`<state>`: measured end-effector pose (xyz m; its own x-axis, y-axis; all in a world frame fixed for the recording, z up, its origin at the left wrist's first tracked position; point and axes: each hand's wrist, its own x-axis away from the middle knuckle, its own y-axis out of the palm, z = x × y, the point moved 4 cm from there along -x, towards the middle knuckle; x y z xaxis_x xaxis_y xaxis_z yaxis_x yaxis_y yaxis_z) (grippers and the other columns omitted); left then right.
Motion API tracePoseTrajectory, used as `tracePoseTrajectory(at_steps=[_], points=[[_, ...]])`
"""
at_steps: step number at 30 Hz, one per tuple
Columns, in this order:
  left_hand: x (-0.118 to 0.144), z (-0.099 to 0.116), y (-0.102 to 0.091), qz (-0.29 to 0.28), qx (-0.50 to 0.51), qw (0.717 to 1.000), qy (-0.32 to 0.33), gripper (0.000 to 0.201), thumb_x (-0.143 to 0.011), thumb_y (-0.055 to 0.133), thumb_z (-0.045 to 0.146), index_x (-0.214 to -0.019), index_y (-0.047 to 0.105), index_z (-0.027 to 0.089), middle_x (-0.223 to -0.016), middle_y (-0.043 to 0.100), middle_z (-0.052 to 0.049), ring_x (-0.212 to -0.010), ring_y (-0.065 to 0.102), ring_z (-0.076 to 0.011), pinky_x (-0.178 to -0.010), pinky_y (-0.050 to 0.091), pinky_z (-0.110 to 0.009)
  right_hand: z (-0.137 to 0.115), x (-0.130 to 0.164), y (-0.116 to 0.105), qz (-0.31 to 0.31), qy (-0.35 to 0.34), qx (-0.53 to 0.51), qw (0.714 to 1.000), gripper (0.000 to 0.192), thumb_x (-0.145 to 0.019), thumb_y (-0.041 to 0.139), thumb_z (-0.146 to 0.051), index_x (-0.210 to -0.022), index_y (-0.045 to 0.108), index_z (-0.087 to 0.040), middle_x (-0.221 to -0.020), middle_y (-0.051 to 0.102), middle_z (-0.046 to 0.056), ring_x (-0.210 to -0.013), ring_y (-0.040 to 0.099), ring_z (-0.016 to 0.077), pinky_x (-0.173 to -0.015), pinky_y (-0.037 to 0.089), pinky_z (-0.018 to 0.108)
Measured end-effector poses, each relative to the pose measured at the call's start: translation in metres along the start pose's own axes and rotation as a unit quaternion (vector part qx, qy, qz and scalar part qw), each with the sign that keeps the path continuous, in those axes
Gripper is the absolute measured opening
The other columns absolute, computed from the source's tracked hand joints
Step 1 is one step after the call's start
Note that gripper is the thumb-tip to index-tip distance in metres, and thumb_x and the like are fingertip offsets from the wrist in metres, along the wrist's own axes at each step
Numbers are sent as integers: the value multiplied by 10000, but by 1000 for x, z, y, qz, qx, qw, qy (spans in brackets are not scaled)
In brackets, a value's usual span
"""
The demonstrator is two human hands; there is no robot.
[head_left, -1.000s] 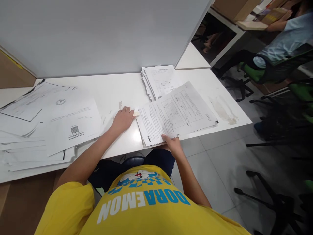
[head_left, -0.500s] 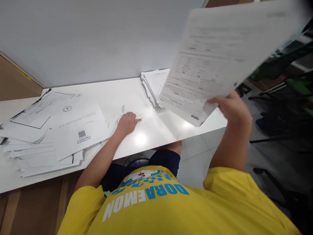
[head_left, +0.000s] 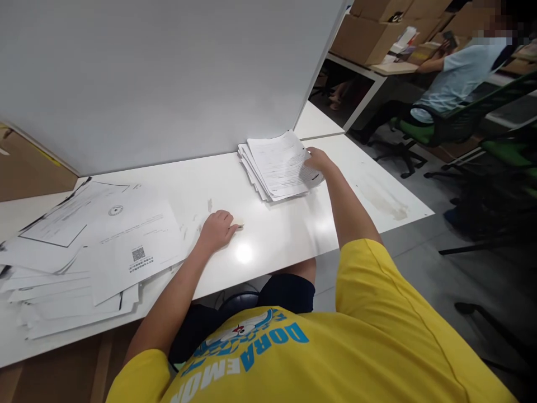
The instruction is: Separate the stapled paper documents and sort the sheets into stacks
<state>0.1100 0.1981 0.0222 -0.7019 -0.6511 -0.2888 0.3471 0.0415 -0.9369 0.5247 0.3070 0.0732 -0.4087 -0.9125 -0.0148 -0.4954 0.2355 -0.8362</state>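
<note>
My right hand [head_left: 318, 160] reaches forward to the right edge of a stack of printed papers [head_left: 274, 165] near the white partition, with its fingers on the top sheets. My left hand [head_left: 216, 229] rests on the white table [head_left: 293, 224], fingers curled. A small pale object [head_left: 239, 226] pokes out at its fingertips. Most of that object is hidden by the fingers.
A wide loose pile of papers [head_left: 104, 246] covers the table's left side. A white partition [head_left: 168, 73] stands along the back. At the upper right another person [head_left: 461, 73] sits on a green chair, with cardboard boxes [head_left: 377, 22] and more office chairs [head_left: 503, 151] nearby.
My right hand lifted the sheaf of papers off the table's front, swung it up, and now has it down on the stack by the partition. My left hand stayed put.
</note>
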Motion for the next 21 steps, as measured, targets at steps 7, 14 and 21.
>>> tracePoseTrajectory(at_steps=[7, 14, 21], points=[[1, -5, 4, -4, 37, 999, 26, 367, -1019, 306, 387, -910, 586, 175, -991, 651, -124, -926, 574, -267, -778, 457, -394, 23, -8, 20, -24, -5, 40, 999, 666, -703, 611, -122, -1366, 555, -98, -1358, 605, 195, -1222, 565, 342, -1053, 441, 444], [3, 5, 6, -12, 15, 1000, 10, 390, -1023, 330, 411, -961, 611, 149, -1028, 651, -132, -958, 573, -263, -818, 446, -388, 10, 18, 29, 75, -99, 28, 992, 661, -832, 517, -272, -1456, 426, -74, -1555, 399, 223, -1445, 357, 352, -1182, 289, 550], [5, 9, 10, -37, 12, 999, 2, 441, -1037, 305, 418, -1035, 635, 124, -1070, 660, -138, -982, 586, -257, -835, 441, -376, -143, 110, 103, -88, -299, -173, 934, 447, -875, 521, -319, -1306, 583, -218, -1394, 599, 118, -1266, 564, 260, -1044, 470, 439]])
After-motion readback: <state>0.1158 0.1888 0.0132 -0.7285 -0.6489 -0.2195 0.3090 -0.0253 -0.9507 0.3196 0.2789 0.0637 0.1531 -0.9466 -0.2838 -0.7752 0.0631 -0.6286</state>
